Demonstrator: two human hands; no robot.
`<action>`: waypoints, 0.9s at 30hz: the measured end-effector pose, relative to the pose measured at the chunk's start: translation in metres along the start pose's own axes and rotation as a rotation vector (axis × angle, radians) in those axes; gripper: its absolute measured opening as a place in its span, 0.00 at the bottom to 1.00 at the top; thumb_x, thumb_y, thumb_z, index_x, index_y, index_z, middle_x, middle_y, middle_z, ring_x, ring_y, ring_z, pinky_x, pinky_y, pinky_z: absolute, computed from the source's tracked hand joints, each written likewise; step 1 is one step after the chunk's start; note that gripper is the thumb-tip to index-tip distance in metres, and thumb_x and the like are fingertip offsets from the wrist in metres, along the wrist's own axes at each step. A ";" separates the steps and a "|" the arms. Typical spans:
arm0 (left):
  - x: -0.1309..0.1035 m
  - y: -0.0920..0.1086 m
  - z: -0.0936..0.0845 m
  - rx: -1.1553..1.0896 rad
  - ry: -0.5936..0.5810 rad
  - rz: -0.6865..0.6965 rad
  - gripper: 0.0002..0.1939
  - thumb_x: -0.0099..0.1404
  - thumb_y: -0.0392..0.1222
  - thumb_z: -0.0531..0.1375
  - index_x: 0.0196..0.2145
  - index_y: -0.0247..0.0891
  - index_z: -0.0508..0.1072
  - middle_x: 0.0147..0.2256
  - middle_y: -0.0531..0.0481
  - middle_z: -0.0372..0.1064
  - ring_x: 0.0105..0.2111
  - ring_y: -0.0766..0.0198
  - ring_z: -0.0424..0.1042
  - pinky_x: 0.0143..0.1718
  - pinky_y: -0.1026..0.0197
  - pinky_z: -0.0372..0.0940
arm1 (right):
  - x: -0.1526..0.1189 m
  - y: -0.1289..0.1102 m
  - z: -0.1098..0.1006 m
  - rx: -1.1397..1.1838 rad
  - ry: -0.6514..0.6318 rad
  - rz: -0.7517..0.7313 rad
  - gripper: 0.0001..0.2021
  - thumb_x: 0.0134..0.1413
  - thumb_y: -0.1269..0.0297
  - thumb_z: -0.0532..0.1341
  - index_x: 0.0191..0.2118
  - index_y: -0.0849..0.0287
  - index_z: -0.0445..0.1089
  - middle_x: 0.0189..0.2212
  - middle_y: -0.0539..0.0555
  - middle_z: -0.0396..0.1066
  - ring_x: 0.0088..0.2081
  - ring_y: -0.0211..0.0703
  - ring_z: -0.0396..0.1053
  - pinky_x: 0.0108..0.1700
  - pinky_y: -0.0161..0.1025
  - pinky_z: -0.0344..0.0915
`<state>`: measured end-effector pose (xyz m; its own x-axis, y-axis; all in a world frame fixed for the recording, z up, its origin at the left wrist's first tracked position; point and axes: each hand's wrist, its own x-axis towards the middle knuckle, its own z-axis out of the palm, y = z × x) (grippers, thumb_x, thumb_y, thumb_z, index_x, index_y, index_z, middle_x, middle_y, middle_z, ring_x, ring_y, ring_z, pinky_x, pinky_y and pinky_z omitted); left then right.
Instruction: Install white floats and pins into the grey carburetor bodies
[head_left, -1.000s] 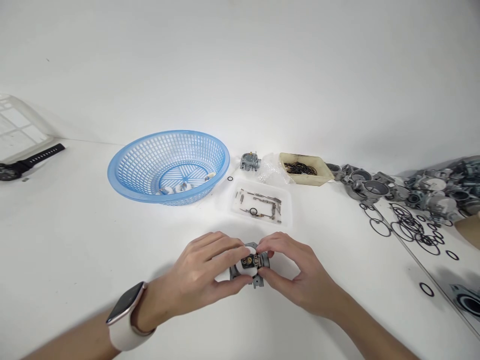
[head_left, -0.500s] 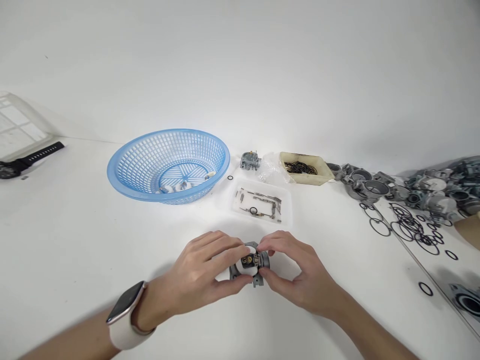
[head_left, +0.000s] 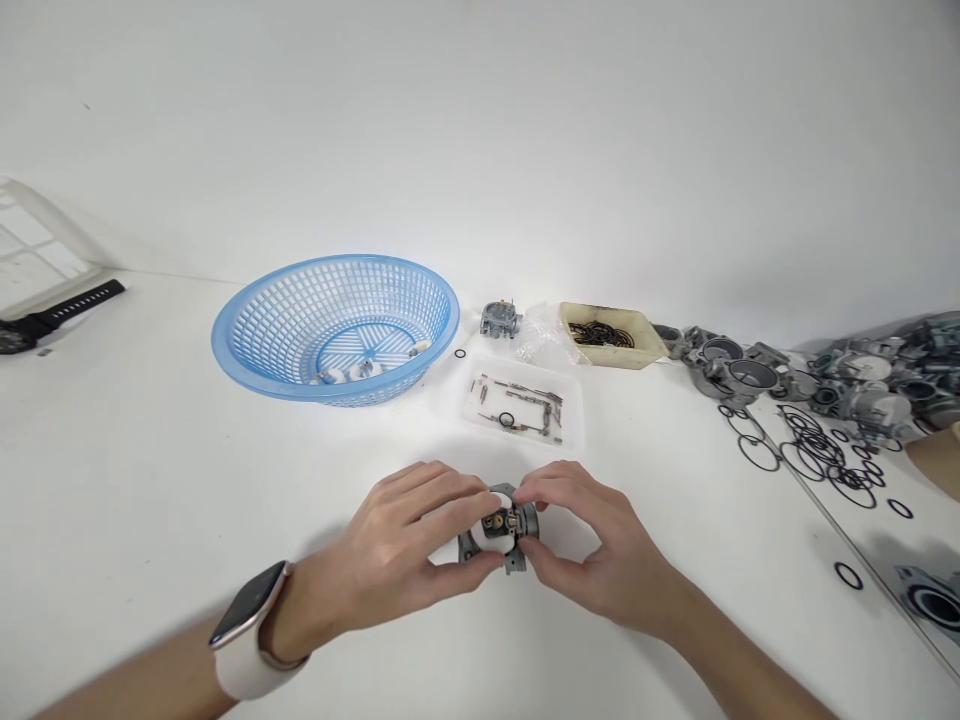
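Observation:
On the white table in front of me sits a grey metal carburetor body [head_left: 530, 524], with a white float [head_left: 491, 542] and brass parts showing in its upturned middle. My left hand [head_left: 405, 540] grips it from the left, thumb low and fingers at the top edge of the float. From the right, my right hand [head_left: 600, 540] holds the other side between thumb and index finger, near the float's hinge end. The fingertips partly cover the carburetor. Whether any small pin is between the right fingers cannot be made out.
Beyond my hands lies a clear tray [head_left: 574, 415] of small metal parts. A blue basket [head_left: 225, 345] holds several white floats. Another carburetor [head_left: 500, 319], a yellowish box [head_left: 649, 345] of black rings, loose O-rings [head_left: 814, 450] and piled carburetor bodies [head_left: 750, 375] stand farther back and right.
The view has shifted very slightly. Both hands keep the same hold on the carburetor, and the white float appears to sit marginally differently under the left fingers.

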<state>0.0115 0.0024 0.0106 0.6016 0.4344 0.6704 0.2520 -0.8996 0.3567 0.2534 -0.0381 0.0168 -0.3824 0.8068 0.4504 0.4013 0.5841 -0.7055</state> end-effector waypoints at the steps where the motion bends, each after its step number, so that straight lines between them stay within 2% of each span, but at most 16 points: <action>1: 0.000 0.000 0.000 -0.001 0.009 0.008 0.17 0.67 0.37 0.69 0.52 0.34 0.73 0.40 0.44 0.79 0.36 0.59 0.77 0.38 0.55 0.74 | 0.000 0.000 0.000 -0.002 -0.007 -0.004 0.21 0.57 0.79 0.63 0.53 0.50 0.70 0.42 0.51 0.76 0.42 0.45 0.74 0.46 0.44 0.72; 12: -0.001 0.003 -0.001 0.027 -0.009 0.052 0.21 0.62 0.36 0.69 0.53 0.33 0.73 0.37 0.44 0.78 0.34 0.59 0.76 0.35 0.55 0.73 | 0.000 -0.004 -0.003 -0.022 -0.058 -0.107 0.27 0.54 0.80 0.64 0.58 0.52 0.69 0.43 0.54 0.74 0.43 0.47 0.72 0.45 0.46 0.71; 19: -0.001 0.003 0.000 0.036 0.001 0.061 0.22 0.62 0.36 0.69 0.53 0.33 0.73 0.37 0.44 0.77 0.34 0.58 0.76 0.35 0.55 0.74 | 0.000 -0.005 0.000 -0.035 -0.057 -0.119 0.27 0.56 0.80 0.63 0.59 0.53 0.68 0.44 0.55 0.74 0.43 0.47 0.72 0.46 0.46 0.70; 27: 0.000 0.004 -0.001 0.021 -0.003 0.033 0.14 0.63 0.37 0.68 0.44 0.37 0.70 0.36 0.45 0.77 0.32 0.59 0.75 0.34 0.56 0.73 | 0.002 -0.009 -0.001 -0.043 -0.056 -0.094 0.25 0.58 0.80 0.62 0.58 0.50 0.66 0.41 0.52 0.77 0.40 0.46 0.73 0.45 0.46 0.70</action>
<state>0.0116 -0.0007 0.0129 0.6121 0.4041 0.6797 0.2474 -0.9143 0.3207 0.2500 -0.0415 0.0240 -0.4654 0.7426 0.4817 0.3959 0.6614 -0.6370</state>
